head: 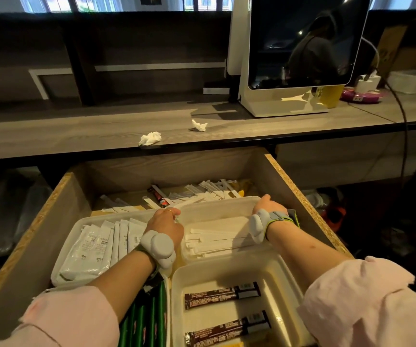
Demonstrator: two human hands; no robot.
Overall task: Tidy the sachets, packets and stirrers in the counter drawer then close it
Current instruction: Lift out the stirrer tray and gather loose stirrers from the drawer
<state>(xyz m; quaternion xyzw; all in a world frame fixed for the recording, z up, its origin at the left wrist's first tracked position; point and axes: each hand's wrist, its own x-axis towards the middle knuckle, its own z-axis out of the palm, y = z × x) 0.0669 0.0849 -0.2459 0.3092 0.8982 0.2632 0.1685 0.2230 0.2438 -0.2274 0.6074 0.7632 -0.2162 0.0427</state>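
Gripping the far corners of the stirrer tray (217,206) at mid-frame in the open drawer (299,194), left hand (165,225) and right hand (264,205) apart, we judge it light, thin, flexible plastic, best held by the rim.

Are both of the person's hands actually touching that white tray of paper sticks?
Touching. The head view shows the left hand gripping the far-left corner of the stirrer tray and the right hand curled over its far-right rim, no gap visible at either.
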